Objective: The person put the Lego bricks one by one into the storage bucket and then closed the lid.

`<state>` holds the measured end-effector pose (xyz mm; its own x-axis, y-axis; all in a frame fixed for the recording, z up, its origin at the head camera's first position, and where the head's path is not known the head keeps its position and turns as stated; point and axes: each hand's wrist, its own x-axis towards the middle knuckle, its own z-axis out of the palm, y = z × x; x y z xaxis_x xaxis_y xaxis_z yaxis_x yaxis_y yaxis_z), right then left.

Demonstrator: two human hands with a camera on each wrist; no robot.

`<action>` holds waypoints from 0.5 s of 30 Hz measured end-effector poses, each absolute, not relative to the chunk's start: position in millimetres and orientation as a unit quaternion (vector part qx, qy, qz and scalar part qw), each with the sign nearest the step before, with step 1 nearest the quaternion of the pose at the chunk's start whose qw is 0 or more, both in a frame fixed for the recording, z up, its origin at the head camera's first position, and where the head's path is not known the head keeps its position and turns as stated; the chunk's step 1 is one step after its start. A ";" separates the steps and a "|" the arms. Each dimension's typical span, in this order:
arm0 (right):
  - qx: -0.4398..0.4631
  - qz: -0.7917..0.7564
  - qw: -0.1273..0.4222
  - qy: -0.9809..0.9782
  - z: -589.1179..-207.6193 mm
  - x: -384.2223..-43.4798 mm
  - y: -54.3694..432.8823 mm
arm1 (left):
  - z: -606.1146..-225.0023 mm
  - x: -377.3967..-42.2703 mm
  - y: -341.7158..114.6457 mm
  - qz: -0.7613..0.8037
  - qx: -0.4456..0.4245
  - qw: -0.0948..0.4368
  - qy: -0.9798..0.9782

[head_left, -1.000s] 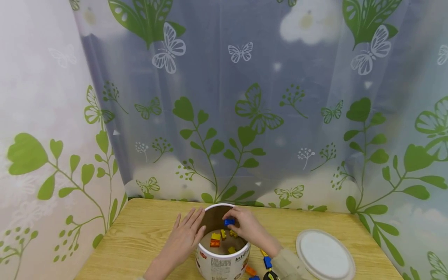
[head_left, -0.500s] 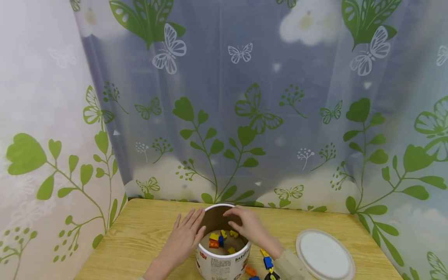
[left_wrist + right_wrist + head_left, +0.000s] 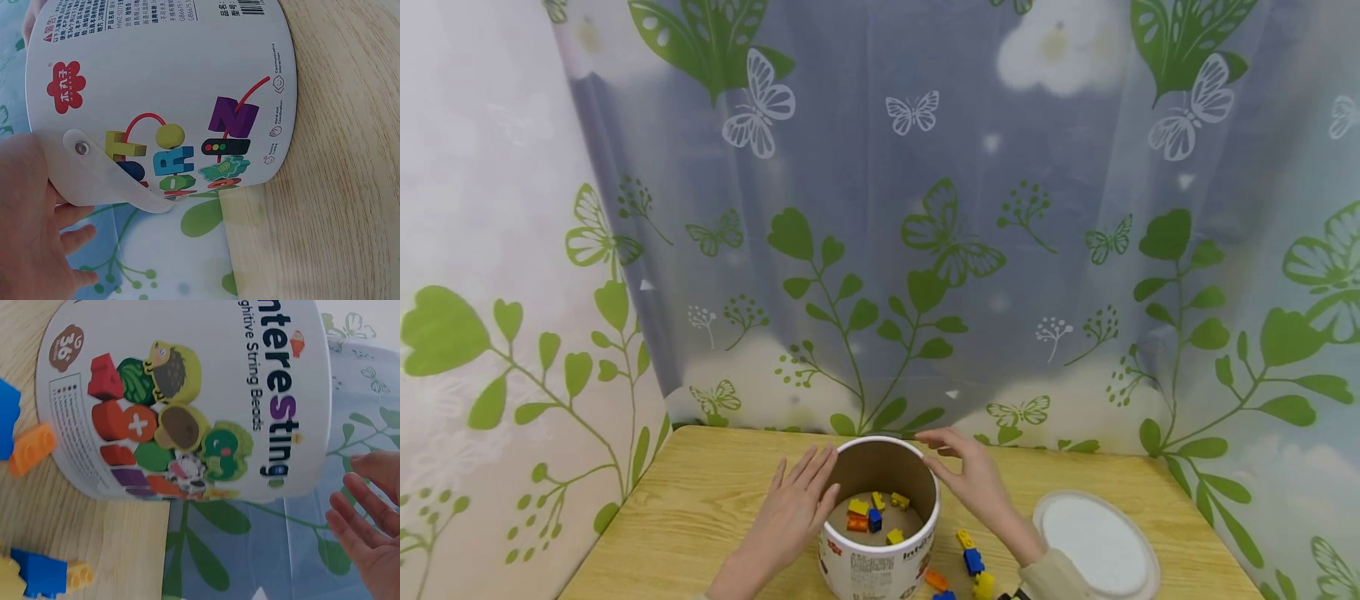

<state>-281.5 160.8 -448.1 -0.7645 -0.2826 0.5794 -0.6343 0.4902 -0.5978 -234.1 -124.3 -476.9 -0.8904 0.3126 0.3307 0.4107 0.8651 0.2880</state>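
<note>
A white round bucket point(image 3: 872, 575) with printed toy pictures stands upright on the wooden table. Inside it, on the bottom, lie a blue building block point(image 3: 875, 521), an orange block point(image 3: 857, 524) and several yellow blocks point(image 3: 858, 506). My left hand point(image 3: 793, 508) rests at the bucket's left rim with its fingers extended. Just past the right rim is my right hand point(image 3: 973, 482), its fingers spread and holding nothing. In the right wrist view that hand point(image 3: 375, 519) is apart from the bucket wall point(image 3: 219, 337).
Right of the bucket lie more loose blocks: a blue one point(image 3: 973, 562), a yellow one point(image 3: 983, 585) and an orange one point(image 3: 936, 580). Farther right, a round white lid point(image 3: 1097, 546) lies flat. A patterned curtain point(image 3: 850, 367) hangs behind the table point(image 3: 715, 483).
My right hand held a blue block over the bucket, then let it drop in beside the orange block. It has since drawn back right, out over the rim. The left hand stays put.
</note>
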 end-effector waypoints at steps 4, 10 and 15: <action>0.263 0.430 0.213 -0.837 -451.2 -279.8 172.8 | -477.7 -235.4 -123.8 -0.171 -0.187 0.136 -0.958; 0.241 0.446 0.211 -0.836 -458.0 -276.8 190.3 | -477.7 -235.9 -123.7 -0.172 -0.187 0.134 -0.958; 0.219 0.442 0.208 -0.845 -467.9 -274.1 202.8 | -477.8 -236.5 -123.5 -0.173 -0.189 0.137 -0.957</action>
<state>-274.1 202.8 -467.9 -0.8176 -0.1851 0.5452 -0.5535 0.5133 -0.6558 -236.5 -123.5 -477.8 -0.8915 0.3138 0.3267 0.4082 0.8692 0.2790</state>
